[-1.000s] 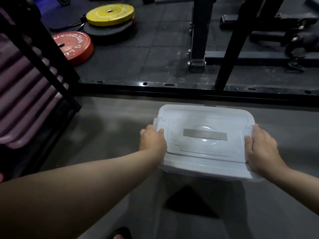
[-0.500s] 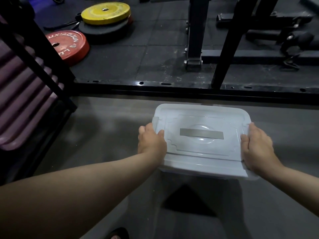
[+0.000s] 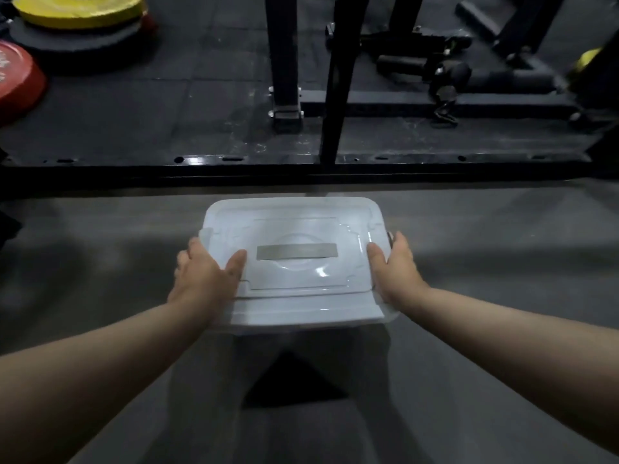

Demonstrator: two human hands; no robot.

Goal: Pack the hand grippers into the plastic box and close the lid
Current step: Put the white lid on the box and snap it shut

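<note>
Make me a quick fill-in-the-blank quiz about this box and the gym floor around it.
The left hand and right hand together grip the plastic ___. The strip across its lid is coloured ___. The weight plate lying atop the black plate is coloured ___.
Missing words: box, grey, yellow.

yellow weight plate (image 3: 78, 10) stacked on black plate (image 3: 83, 40), red plate (image 3: 16, 78), black rack upright (image 3: 283, 55)

Gym: weight plates (image 3: 78, 10), rack (image 3: 284, 61).
</note>
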